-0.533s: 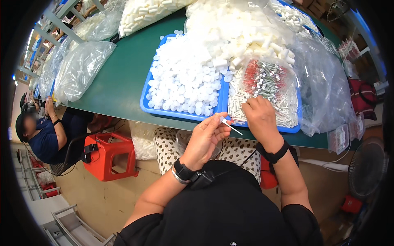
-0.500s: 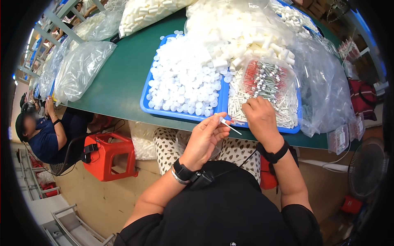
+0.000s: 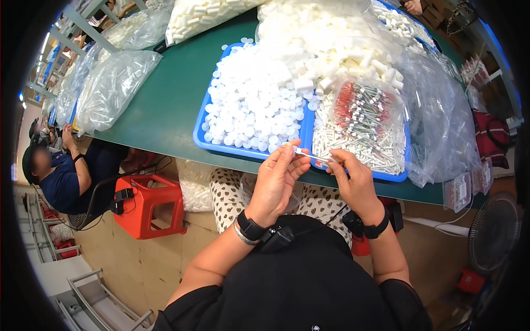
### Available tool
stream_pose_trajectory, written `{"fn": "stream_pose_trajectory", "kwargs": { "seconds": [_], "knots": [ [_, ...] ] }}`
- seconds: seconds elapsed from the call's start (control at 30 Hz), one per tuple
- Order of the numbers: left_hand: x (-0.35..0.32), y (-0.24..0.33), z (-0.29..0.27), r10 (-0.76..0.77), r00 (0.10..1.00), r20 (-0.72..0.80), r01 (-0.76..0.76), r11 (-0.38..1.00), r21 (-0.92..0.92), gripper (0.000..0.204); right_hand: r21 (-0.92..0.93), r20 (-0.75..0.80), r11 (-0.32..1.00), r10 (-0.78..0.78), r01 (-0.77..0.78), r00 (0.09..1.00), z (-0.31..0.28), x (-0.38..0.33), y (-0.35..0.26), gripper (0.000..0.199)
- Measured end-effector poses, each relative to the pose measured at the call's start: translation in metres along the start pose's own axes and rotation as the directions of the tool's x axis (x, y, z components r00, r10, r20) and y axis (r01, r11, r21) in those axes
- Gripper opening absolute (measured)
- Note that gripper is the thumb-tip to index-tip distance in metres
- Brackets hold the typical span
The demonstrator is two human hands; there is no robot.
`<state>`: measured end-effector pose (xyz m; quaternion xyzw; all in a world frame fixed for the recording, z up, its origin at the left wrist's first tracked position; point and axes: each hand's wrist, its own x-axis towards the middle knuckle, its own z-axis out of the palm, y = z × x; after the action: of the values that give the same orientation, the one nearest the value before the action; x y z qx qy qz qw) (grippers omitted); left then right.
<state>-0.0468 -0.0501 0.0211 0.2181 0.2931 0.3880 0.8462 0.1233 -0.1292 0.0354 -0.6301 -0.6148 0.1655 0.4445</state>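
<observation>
Just in front of the table edge, my left hand (image 3: pixel 277 181) pinches a thin white stick (image 3: pixel 313 156) by its wider white end, between thumb and fingertips. The stick points right toward my right hand (image 3: pixel 354 181), whose thumb and fingers are pinched together at its far end. Whatever lies between the right fingertips is too small to make out. Behind the left hand is a blue tray (image 3: pixel 200 132) heaped with translucent white round caps (image 3: pixel 248 105). To its right, another blue tray (image 3: pixel 398 177) holds short white tubes (image 3: pixel 326 135) and a clear box of red-and-white-ended metal pins (image 3: pixel 364 107).
Plastic bags of cream-coloured cylinders (image 3: pixel 331 33) lie behind the trays on the green table (image 3: pixel 176 99). A crumpled clear bag (image 3: pixel 439 121) is at the right. Red stool (image 3: pixel 149 207) and a seated person (image 3: pixel 61 182) are at left, a fan (image 3: pixel 493 231) at right.
My right hand has come from the box of pins down to the stick's end, its fingers now pinched. My left hand has lifted slightly, and the stick lies flatter.
</observation>
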Motion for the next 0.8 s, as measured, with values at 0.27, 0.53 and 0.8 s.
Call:
{"fn": "stream_pose_trajectory", "kwargs": {
  "seconds": [0.27, 0.53, 0.8],
  "knots": [
    [0.0009, -0.0045, 0.0016, 0.001, 1.000, -0.005, -0.001, 1.000, 0.011, 0.039, -0.047, -0.039, 0.998, -0.030, 0.029, 0.999, -0.0005, -0.0080, -0.0008, 0.011],
    [0.0001, -0.0061, 0.0021, 0.022, 1.000, -0.018, -0.020, 0.998, 0.060, 0.038, -0.062, -0.070, 0.997, -0.043, 0.039, 0.997, -0.0012, -0.0075, -0.0021, 0.012],
    [-0.0002, -0.0081, 0.0007, 0.023, 1.000, -0.016, -0.022, 0.996, 0.083, 0.038, -0.132, -0.074, 0.981, -0.154, 0.143, 0.985, -0.0035, -0.0064, -0.0018, 0.013]
  ]
}}
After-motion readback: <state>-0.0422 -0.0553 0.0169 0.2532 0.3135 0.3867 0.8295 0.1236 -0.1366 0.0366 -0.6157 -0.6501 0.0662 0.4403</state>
